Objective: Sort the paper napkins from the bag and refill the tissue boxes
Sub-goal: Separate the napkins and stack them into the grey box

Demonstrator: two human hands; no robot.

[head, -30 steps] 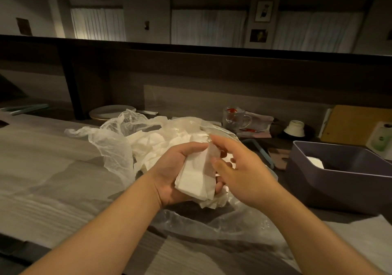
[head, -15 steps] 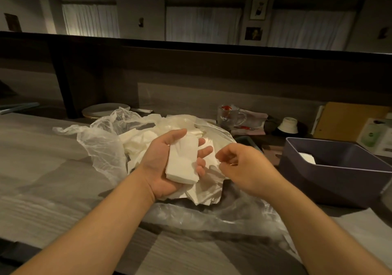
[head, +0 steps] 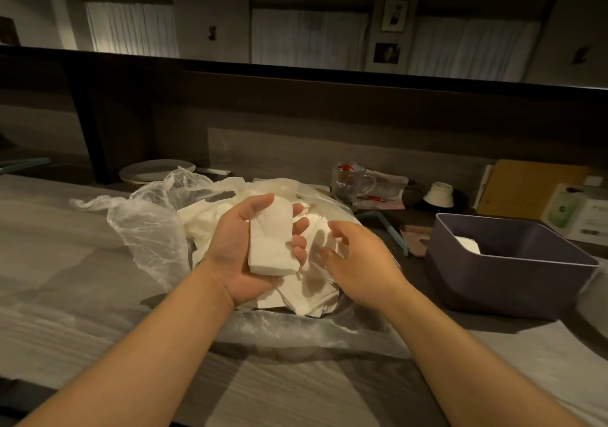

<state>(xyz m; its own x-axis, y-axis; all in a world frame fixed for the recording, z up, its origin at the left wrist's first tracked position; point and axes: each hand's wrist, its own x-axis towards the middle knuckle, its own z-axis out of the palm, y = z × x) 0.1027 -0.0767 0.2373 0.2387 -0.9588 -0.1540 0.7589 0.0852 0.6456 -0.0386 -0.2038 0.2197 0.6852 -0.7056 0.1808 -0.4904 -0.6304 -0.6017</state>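
My left hand holds a small stack of folded white napkins, palm up, thumb and fingers curled along its sides. It hovers over a clear plastic bag lying open on the counter with loose white napkins heaped inside. My right hand is just right of the stack, fingers loosely bent over the heap and holding nothing. A dark purple tissue box stands open at the right with a white napkin inside.
Behind the bag are a white plate, a glass mug and a small white cup. A brown board and a white-green carton sit at the far right. A dark raised ledge runs along the back.
My right hand has let go of the napkin stack and dropped lower to the right over the heap. My left hand has kept the stack and opened a little.
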